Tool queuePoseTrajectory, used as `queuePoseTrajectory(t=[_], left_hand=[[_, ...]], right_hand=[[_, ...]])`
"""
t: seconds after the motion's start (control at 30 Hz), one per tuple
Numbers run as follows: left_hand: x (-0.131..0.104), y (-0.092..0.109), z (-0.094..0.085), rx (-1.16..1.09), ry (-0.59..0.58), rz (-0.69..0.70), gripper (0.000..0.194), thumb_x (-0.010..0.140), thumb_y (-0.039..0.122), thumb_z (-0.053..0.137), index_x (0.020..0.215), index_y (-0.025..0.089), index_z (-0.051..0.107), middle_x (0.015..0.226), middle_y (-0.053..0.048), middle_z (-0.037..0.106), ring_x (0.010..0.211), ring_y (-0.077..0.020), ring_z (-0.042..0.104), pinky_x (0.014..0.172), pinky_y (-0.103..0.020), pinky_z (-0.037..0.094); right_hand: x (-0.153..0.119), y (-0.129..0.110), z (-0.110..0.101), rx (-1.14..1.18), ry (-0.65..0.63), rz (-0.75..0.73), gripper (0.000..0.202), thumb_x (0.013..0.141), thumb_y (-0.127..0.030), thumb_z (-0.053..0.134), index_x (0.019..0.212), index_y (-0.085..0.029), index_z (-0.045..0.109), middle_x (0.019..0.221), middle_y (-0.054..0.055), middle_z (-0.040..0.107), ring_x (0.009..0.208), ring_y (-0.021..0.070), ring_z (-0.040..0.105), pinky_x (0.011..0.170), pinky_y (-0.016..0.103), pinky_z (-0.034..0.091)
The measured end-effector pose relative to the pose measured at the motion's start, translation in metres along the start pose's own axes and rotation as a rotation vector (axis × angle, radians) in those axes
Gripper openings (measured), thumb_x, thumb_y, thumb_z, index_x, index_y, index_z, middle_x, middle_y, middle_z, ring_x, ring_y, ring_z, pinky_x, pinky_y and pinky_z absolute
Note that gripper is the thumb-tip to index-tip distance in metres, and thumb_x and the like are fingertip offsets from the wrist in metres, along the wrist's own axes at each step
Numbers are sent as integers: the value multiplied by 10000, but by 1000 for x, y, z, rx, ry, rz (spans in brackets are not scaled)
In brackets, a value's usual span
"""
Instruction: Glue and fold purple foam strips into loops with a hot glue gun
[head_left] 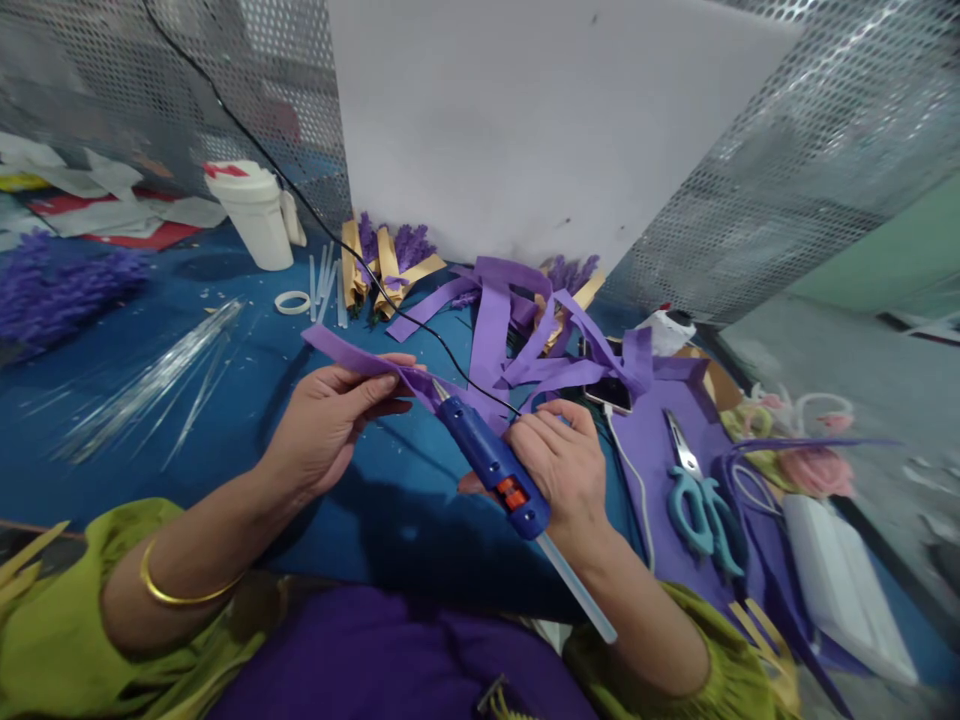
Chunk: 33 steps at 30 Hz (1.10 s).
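My left hand (341, 415) pinches a purple felt strip (341, 350) between thumb and fingers, its free end sticking out to the left. In my right hand (562, 460) is a blue glue gun (487, 460), tilted so its metal nozzle lies at the strip, just right of my left fingertips; whether it touches I cannot tell. A clear glue stick (577, 590) juts from the gun's rear. Beyond my hands lie several looped purple strips (491, 320). Small lavender bunches in tan wrapping (401, 275) lie at the back.
Teal-handled scissors (701, 500) and a phone (609, 392) with a white cable lie to the right. On the left are a white lidded cup (251, 215), a tape roll (292, 302), thin clear strands (161, 380) and purple flowers (60, 290). A black cord (247, 130) crosses the view.
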<state>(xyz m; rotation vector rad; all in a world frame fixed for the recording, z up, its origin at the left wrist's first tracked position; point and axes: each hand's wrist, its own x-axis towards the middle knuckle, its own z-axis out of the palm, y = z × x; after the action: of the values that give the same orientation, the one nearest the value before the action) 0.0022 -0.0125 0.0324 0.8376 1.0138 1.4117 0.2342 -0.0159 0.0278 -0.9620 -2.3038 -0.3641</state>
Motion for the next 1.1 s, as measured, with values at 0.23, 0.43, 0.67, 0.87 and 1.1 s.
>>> queuePoseTrajectory(t=[0.23, 0.43, 0.67, 0.87, 1.1], left_hand=[[1, 0, -2, 36, 46, 49, 178, 744, 261, 826, 911, 201, 808, 908, -44, 789, 801, -178, 723, 754, -269, 575], [0, 3, 1, 25, 66, 118, 136, 745, 244, 824, 875, 210, 811, 897, -24, 783, 799, -154, 710, 751, -245, 577], [-2, 6, 3, -8, 66, 158, 79, 769, 200, 808, 846, 213, 822, 914, -26, 791, 808, -143, 700, 739, -225, 579], [-3, 8, 3, -28, 85, 178, 74, 772, 185, 810, 838, 215, 825, 920, -13, 793, 809, -138, 691, 741, -224, 569], [-2, 9, 2, -30, 117, 202, 93, 753, 193, 820, 845, 212, 822, 915, -20, 790, 826, -145, 693, 747, -228, 572]], right_hand=[[0, 3, 0, -21, -12, 2, 350, 959, -429, 542, 691, -231, 433, 595, -27, 497, 592, 151, 469, 825, 353, 383], [1, 2, -2, -2, -12, 2, 339, 983, -403, 497, 699, -223, 447, 595, -26, 503, 592, 145, 476, 824, 350, 386], [2, 0, -4, 11, -9, 13, 349, 958, -443, 541, 697, -225, 462, 596, -27, 501, 585, 145, 461, 820, 347, 377], [2, 0, -4, 7, -23, 12, 341, 953, -417, 572, 698, -223, 456, 607, -25, 509, 590, 141, 446, 821, 343, 375], [2, 2, -4, -3, -23, 14, 337, 963, -388, 558, 690, -224, 448, 599, -28, 507, 586, 141, 454, 810, 340, 377]])
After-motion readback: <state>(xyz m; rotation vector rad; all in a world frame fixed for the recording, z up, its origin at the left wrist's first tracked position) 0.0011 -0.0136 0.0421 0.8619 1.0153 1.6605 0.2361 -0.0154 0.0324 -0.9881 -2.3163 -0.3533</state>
